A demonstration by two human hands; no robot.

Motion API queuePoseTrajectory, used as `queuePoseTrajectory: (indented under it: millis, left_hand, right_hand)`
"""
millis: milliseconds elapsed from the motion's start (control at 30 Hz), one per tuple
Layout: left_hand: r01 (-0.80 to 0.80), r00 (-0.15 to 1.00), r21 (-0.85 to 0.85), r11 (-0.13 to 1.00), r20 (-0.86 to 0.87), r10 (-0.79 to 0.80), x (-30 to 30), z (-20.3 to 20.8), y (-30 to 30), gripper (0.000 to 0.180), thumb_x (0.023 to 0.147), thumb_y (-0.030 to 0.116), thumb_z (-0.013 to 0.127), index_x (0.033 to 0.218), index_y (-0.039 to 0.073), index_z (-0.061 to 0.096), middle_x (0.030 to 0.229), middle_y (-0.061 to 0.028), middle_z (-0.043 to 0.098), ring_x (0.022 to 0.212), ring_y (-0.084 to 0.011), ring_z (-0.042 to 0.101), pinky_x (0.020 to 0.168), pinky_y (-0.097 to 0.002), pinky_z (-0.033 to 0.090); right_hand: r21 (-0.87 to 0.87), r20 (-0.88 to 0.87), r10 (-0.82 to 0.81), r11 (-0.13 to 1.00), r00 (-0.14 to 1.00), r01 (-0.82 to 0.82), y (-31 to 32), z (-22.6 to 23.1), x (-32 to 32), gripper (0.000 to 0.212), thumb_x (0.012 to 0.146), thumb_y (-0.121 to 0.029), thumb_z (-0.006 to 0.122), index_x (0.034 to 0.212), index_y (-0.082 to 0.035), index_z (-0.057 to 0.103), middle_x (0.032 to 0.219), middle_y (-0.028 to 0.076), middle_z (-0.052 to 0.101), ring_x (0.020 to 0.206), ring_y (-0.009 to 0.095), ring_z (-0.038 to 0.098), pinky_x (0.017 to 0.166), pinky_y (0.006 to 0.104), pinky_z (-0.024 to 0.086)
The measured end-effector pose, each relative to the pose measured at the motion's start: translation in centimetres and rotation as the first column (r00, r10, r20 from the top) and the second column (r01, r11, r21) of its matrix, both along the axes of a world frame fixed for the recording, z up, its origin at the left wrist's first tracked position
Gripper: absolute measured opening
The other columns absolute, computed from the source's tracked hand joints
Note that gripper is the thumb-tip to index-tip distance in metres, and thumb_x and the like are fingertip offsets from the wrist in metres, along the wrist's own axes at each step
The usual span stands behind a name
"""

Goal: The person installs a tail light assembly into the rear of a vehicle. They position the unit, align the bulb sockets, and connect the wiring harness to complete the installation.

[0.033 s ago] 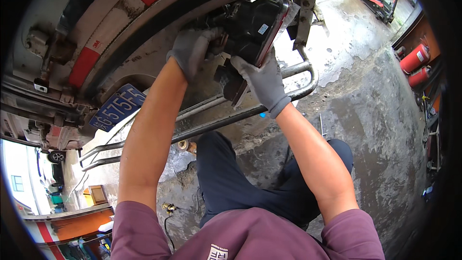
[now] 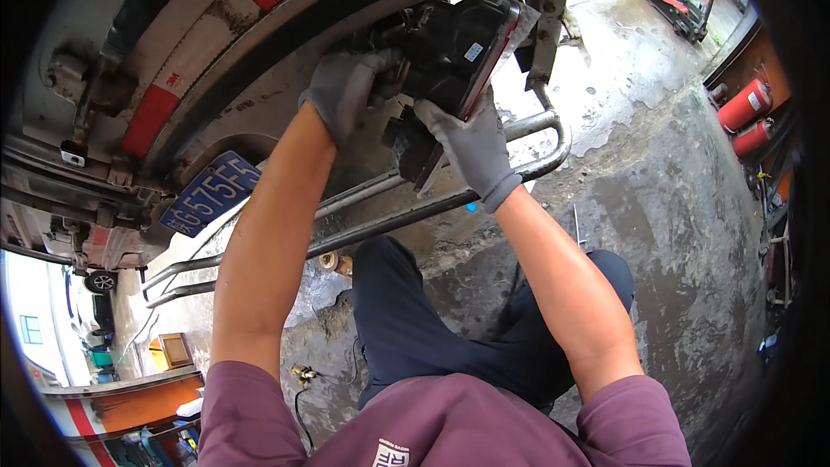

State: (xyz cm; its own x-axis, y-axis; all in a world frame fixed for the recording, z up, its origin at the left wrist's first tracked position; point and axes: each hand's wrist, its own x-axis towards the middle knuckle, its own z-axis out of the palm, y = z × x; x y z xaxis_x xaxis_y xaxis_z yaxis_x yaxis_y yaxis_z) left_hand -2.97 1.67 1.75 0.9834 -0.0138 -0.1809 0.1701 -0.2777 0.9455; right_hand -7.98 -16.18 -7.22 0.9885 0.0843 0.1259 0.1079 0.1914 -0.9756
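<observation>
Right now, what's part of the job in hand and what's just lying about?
Apparently in the job:
black housing with red edge, held by right hand
left hand, beside the housing
vehicle

Lying about:
red fire extinguishers
red-and-black floor jack

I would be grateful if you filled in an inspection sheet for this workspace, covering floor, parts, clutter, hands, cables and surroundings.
Surface: concrete floor, stained and patchy.
Job's things: black housing with a red edge, at the vehicle's end.
Clutter: floor jack, far right.
Left hand: gloved, beside the housing; grip partly hidden.
Right hand: gloved, holding the housing's lower end.
Cables: black cord on the floor, left of the person.
Surroundings: blue plate on the vehicle; red cylinders at right.
</observation>
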Motion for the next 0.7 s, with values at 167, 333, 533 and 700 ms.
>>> queuePoseTrajectory:
  millis: [167,333,533,700]
  left_hand:
    - [-0.035,0.991,-0.072,0.997,-0.133,0.025,0.6,0.2,-0.2,0.026,0.094,0.03,0.065,0.089,0.007,0.075,0.075,0.0007,0.067,0.061,-0.0074,0.053,0.055,-0.0235,0.04]
    - [0.124,0.989,0.07,0.99,0.077,-0.13,0.8,-1.0,1.1,0.022,0.095,0.025,0.065,0.099,0.005,0.074,0.083,0.0003,0.069,0.069,-0.0073,0.059,0.06,-0.0216,0.043]
    - [-0.026,0.996,-0.175,0.984,0.08,0.04,-1.6,0.5,-0.2,0.026,0.096,0.018,0.063,0.114,-0.001,0.067,0.093,-0.0027,0.071,0.083,-0.0114,0.066,0.073,-0.0267,0.051]
    - [-0.371,0.896,-0.091,0.924,0.226,0.382,-5.1,-0.2,0.8,0.034,0.098,0.023,0.062,0.124,0.002,0.06,0.108,-0.0061,0.069,0.095,-0.0149,0.065,0.082,-0.0312,0.053]
  right_hand:
    - [0.105,0.033,-0.032,0.994,0.999,0.028,0.2,-0.6,0.7,0.085,0.084,-0.015,0.075,0.147,0.006,0.022,0.129,0.018,0.057,0.116,0.023,0.059,0.098,0.0315,0.049]
    - [0.191,0.021,-0.021,0.981,1.0,0.016,0.2,0.4,0.3,0.066,0.086,-0.014,0.074,0.138,0.005,0.037,0.116,0.014,0.063,0.104,0.019,0.062,0.092,0.0311,0.051]
    - [0.447,-0.083,0.05,0.894,0.995,-0.008,-1.1,0.5,1.0,0.045,0.09,-0.007,0.068,0.128,0.006,0.049,0.108,0.008,0.065,0.091,0.012,0.062,0.083,0.0236,0.051]
    - [0.12,-0.024,-0.096,0.988,0.995,0.098,-2.2,-0.2,1.6,0.039,0.095,-0.016,0.062,0.129,0.002,0.058,0.123,0.008,0.065,0.116,0.015,0.059,0.107,0.0289,0.042]
